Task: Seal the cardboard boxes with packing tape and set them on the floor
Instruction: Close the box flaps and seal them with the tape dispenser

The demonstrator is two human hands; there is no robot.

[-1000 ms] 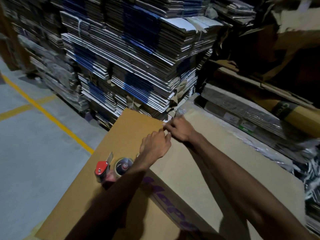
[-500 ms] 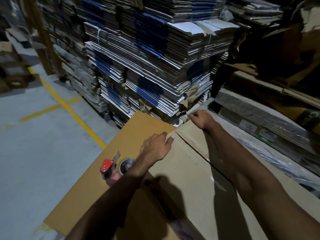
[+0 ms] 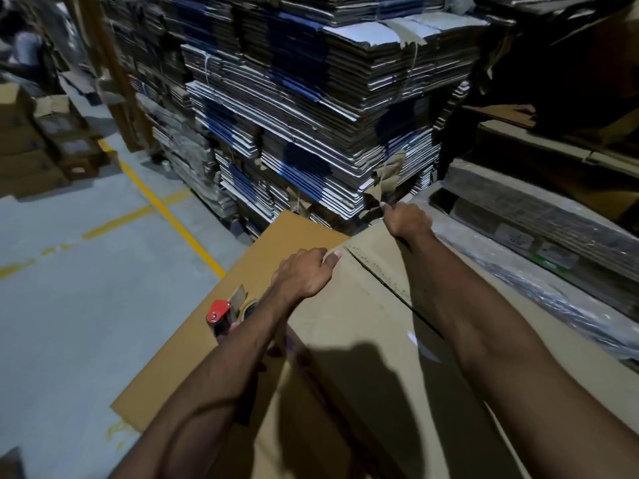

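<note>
left hand (image 3: 304,273) grasping cardboard box (image 3: 345,340) flap edge, right hand (image 3: 408,219) gripping far corner

brown card, blue-edged stacks, yellow floor lines

the cardboard box (image 3: 363,340) is plain tan-brown with faint purple print on its side; the tape dispenser (image 3: 224,314) has a red cap; the stacked flat cartons (image 3: 311,108) show white, brown and blue edges; the floor (image 3: 69,305) is grey with yellow stripes.
</note>
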